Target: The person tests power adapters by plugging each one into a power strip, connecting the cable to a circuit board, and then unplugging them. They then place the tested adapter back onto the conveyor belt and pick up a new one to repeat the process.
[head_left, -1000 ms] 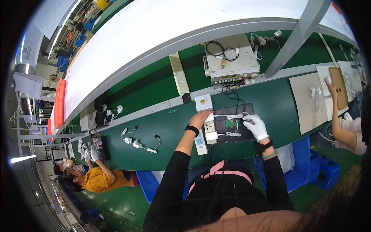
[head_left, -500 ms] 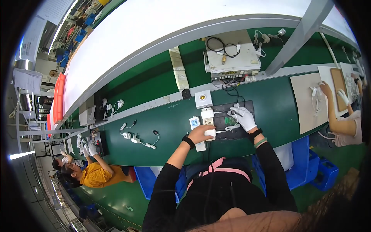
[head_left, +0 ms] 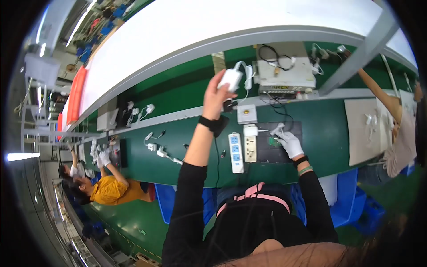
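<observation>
Big green worktop [head_left: 338, 129] runs across the whole view, with a long white shelf [head_left: 178, 31] curving above it. Sitting at the back edge is a pale grey test box [head_left: 285, 73] with black cables looped on top. In front of the person there's a black mat [head_left: 284, 142] with a small green circuit board on it, and just left of that two white power strips [head_left: 235, 152] lying side by side, the shorter one [head_left: 250, 147] closer to the mat. A little white square unit with a round button [head_left: 246, 114] sits just behind them. The left hand [head_left: 218, 93] is raised up toward the shelf, fingers clamped around a white charger block [head_left: 231, 79] whose cord dangles off its right side, so the charger is up in the air, well clear of the worktop. The right hand [head_left: 289, 141] wears a white glove and rests on the mat, fingers pinched on a small white plug piece [head_left: 276, 129] by the board. A few more white adapters [head_left: 155, 147] lie scattered further left, near a co-worker in a yellow top [head_left: 109, 189].
</observation>
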The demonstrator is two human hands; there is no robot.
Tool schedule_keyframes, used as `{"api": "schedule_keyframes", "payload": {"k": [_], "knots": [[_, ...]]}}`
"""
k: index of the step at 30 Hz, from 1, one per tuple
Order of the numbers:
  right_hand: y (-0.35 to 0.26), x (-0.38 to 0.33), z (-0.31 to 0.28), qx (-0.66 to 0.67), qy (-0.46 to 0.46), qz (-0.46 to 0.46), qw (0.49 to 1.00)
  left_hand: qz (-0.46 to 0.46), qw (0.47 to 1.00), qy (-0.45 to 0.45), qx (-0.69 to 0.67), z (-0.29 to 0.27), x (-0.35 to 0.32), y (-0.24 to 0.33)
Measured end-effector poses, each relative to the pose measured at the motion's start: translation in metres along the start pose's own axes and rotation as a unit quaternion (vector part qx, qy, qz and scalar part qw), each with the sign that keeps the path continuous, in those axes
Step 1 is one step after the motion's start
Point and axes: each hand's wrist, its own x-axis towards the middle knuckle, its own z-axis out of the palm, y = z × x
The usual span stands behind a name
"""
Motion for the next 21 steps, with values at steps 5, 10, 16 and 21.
{"api": "schedule_keyframes", "payload": {"k": [5,10,16,21], "knots": [[-0.013,-0.005,0.006,0.014,-0.017,-0.018,1.000,-0.046,0.992,-0.005,0.115,-0.053,-0.031,-0.069],[0.021,-0.014,0.018,-0.121,0.042,-0.020,0.992,-0.198,0.964,0.106,0.141,-0.153,-0.090,-0.110],[0.018,-0.001,0.023,-0.064,0.007,0.018,0.998,-0.242,0.711,0.522,0.403,-0.383,-0.166,-0.139],[-0.027,-0.017,0.016,0.034,0.073,0.134,0.988,-0.439,0.622,0.413,0.500,-0.471,-0.214,-0.134]]}}
